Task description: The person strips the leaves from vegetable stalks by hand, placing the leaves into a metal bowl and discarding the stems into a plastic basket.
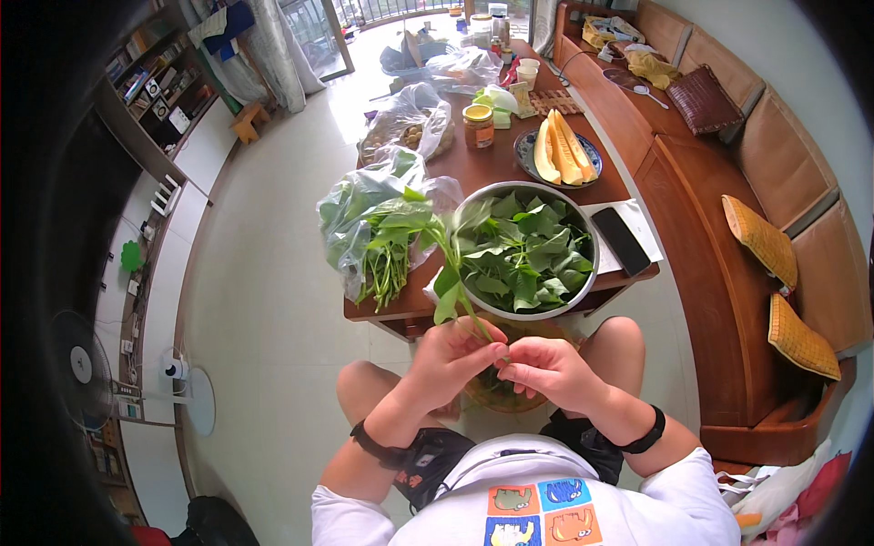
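Head view: L hand (458, 353) grips leafy stem (446, 293), R hand (550, 366) pinches its end, nr table's (369, 311) front edge; close grips prob. best.

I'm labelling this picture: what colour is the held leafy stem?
The leafy stem is green, best seen in the head view.

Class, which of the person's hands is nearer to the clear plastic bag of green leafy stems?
Left. The left hand is on the person's side of the clear plastic bag, a little to its right; the right hand is farther right, so farther from the bag.
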{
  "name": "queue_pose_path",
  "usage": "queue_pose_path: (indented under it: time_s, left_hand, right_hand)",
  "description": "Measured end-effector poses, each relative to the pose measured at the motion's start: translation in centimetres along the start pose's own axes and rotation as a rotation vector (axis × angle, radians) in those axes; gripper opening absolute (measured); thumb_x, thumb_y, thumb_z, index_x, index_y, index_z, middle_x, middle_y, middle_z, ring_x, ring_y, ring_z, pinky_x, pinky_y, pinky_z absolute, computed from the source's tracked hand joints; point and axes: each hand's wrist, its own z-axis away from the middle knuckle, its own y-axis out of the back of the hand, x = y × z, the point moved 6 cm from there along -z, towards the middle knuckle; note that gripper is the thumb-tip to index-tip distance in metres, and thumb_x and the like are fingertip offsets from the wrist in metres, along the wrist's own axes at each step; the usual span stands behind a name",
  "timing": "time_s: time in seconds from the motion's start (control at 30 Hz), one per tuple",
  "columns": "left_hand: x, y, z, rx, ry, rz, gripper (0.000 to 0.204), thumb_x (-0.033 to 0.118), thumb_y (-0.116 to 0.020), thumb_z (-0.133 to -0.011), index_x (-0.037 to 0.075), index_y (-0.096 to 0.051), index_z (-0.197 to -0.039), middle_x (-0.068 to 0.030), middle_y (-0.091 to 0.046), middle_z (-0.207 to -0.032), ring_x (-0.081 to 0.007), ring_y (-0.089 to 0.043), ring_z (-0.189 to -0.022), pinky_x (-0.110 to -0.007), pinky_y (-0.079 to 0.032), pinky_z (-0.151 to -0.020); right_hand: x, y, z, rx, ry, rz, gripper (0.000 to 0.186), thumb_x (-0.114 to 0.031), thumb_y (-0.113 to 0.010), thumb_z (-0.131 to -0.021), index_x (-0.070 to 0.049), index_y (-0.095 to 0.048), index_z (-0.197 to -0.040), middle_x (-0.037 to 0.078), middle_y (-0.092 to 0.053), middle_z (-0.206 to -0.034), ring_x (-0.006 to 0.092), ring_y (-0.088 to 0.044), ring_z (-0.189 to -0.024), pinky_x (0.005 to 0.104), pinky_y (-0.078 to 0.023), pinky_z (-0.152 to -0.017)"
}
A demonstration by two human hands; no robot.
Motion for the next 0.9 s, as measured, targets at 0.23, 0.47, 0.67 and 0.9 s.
queue_pose_path:
  time_s: [0.23, 0.47, 0.67, 0.9]
  left_hand:
    - [1.1, -0.9, -0.2, -0.137, 0.019, 0.062, 0.014, 0.003, -0.069, -0.088, -0.003, -0.065, -0.100, -0.0025, -0.068, -0.090, -0.0074, -0.062, -0.079, -0.021, -0.048, -0.068]
    - [4.4, -0.3, 1.0, 0.178, -0.486, -0.856, 0.029, 0.006, -0.076, -0.076, 0.006, -0.065, -0.103, -0.0061, -0.063, -0.083, -0.0178, -0.062, -0.071, -0.030, -0.049, -0.066]
    - [5.9, -3.4, 0.9, 0.230, -0.888, -1.176, 0.021, 0.011, -0.075, -0.074, 0.015, -0.065, -0.092, -0.0005, -0.060, -0.099, -0.0233, -0.058, -0.092, -0.038, -0.043, -0.081]
    - [5.3, -3.0, -0.4, 0.140, -0.627, -1.010, 0.012, 0.009, -0.071, -0.077, 0.012, -0.066, -0.088, -0.0032, -0.064, -0.086, -0.0252, -0.060, -0.089, -0.037, -0.043, -0.080]
  right_hand:
    - [0.9, 0.1, 0.5, -0.200, -0.151, -0.321, 0.017, -0.014, -0.061, -0.096, -0.001, -0.069, -0.103, 0.002, -0.068, -0.083, 0.0061, -0.061, -0.070, 0.0199, -0.049, -0.059]
    - [0.3, 2.0, 0.1, 0.043, -0.057, -0.213, 0.018, -0.017, -0.062, -0.096, -0.002, -0.071, -0.094, 0.000, -0.064, -0.074, 0.0043, -0.056, -0.064, 0.0176, -0.045, -0.056]
    - [0.0, 1.6, 0.1, 0.079, -0.003, -0.163, 0.020, -0.018, -0.062, -0.096, -0.001, -0.070, -0.092, -0.002, -0.062, -0.075, 0.0040, -0.054, -0.066, 0.0192, -0.044, -0.058]
    - [-0.9, 2.4, 0.5, 0.218, 0.166, 0.096, 0.013, -0.010, -0.065, -0.094, 0.000, -0.067, -0.087, -0.003, -0.058, -0.074, 0.0035, -0.049, -0.065, 0.0192, -0.040, -0.055]
